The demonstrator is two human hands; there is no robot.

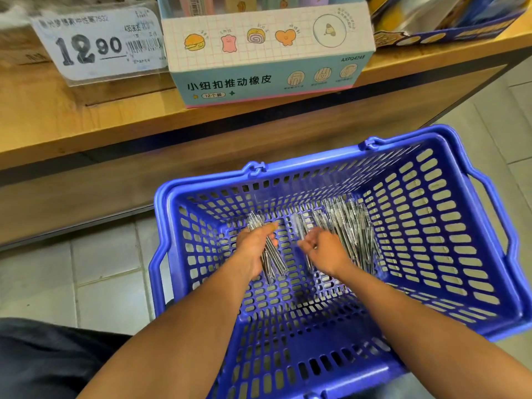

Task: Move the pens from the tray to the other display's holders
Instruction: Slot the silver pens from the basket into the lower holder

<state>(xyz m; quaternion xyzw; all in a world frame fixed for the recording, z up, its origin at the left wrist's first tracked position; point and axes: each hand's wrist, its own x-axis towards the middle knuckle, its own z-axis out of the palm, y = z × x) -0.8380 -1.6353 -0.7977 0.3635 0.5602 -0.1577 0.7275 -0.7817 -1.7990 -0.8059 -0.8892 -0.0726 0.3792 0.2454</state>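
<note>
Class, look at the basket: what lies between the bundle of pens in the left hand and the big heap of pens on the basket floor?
In the head view, the right hand lies between the bundle of pens, gripped by the left hand, and the heap of pens; beneath it is blue basket floor.

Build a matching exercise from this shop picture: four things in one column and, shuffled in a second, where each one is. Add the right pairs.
Things
1. left hand
2. loose pens
3. eraser box
4. price tag

Places
A. standing on the wooden shelf, right of the tag
B. lying on the floor of the blue basket
C. holding a bundle of pens
D. propped on the shelf at far left

Pairs: 1-C, 2-B, 3-A, 4-D
</note>
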